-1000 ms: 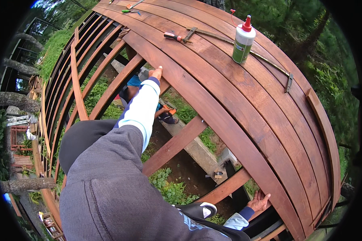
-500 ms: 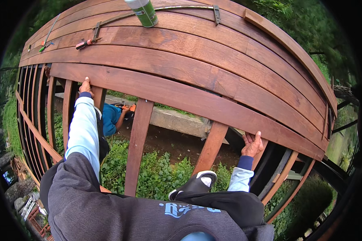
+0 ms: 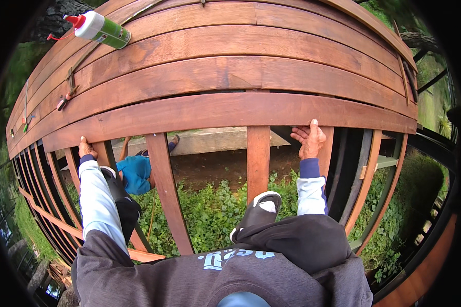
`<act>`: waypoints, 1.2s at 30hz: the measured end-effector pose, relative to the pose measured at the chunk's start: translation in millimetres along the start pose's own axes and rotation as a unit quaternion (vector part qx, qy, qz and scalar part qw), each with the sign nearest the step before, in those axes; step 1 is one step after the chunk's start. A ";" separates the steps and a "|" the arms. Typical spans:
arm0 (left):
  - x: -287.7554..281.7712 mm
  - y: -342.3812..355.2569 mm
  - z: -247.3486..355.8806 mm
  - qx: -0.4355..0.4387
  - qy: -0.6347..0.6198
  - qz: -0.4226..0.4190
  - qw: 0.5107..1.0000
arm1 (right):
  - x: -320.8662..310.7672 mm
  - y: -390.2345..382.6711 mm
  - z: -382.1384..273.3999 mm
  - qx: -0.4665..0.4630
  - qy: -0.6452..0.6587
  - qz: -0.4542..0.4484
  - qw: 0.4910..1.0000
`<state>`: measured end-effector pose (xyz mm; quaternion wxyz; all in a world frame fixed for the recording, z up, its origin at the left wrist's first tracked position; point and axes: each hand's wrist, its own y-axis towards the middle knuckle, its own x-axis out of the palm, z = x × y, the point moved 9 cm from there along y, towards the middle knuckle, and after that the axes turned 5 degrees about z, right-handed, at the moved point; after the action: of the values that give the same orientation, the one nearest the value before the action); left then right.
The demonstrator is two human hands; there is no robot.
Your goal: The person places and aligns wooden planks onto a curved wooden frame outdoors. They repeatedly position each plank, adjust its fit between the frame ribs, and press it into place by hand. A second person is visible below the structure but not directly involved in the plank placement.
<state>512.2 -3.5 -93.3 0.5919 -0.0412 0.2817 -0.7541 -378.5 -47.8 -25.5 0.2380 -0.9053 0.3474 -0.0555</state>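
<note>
A long reddish-brown board [image 3: 215, 111] lies crosswise along the edge of the laid decking, with a narrow dark gap behind it. Near the board's left end, my left hand [image 3: 87, 148] is closed on its front edge, thumb on top. My right hand [image 3: 310, 140] holds the same edge farther right, thumb over it and fingers curled below. Open joists [image 3: 258, 163] run from under the board toward me, and my sandalled foot [image 3: 256, 217] is among them.
A white-and-green bottle [image 3: 107, 31] with a red cap, a metal bar clamp [image 3: 84, 57] and a screwdriver [image 3: 64, 102] lie on the decking [image 3: 317, 46]. Below the joists, another person in blue [image 3: 133, 174] is beside a concrete beam [image 3: 215, 140], above soil and plants.
The view has swung round so the board runs level across the picture. Both hands still hold it. The person below shows less, and the orange tool is out of sight.
</note>
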 end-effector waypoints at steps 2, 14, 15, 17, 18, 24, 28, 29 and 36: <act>4.8 1.1 -1.3 -0.006 -0.016 -0.031 0.999 | 5.4 -0.9 3.7 0.005 -0.003 -0.033 0.999; 4.7 5.5 -3.2 -0.015 -0.010 -0.050 0.999 | 7.3 2.6 11.3 0.005 0.012 -0.013 1.000; 5.0 7.0 -2.9 -0.018 -0.005 -0.054 0.998 | 7.2 2.7 11.2 0.005 0.017 -0.009 1.000; 5.2 10.3 -4.4 -0.025 0.003 -0.059 0.998 | 7.5 3.3 11.0 0.005 0.021 -0.010 1.000; 4.8 12.1 -4.2 -0.027 0.005 -0.061 0.998 | 7.5 3.3 11.5 0.007 0.022 -0.009 1.000; 3.6 20.2 -2.2 -0.017 0.005 -0.060 0.998 | 7.5 6.0 13.4 0.014 0.032 -0.012 0.999; 2.0 18.9 3.4 0.006 0.014 -0.042 0.999 | 7.6 7.1 14.4 0.012 0.034 -0.012 0.999; 0.5 17.2 4.1 0.009 0.017 -0.035 0.999 | 7.0 6.6 15.1 0.013 0.032 -0.012 0.999; 4.5 15.3 2.3 -0.017 0.003 -0.052 0.998 | 6.2 5.9 15.9 0.023 0.048 -0.029 0.998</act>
<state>525.1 -10.6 -99.9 0.5501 -0.0642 0.2936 -0.7791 -373.2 -49.4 -42.7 0.2402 -0.9057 0.3304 -0.1133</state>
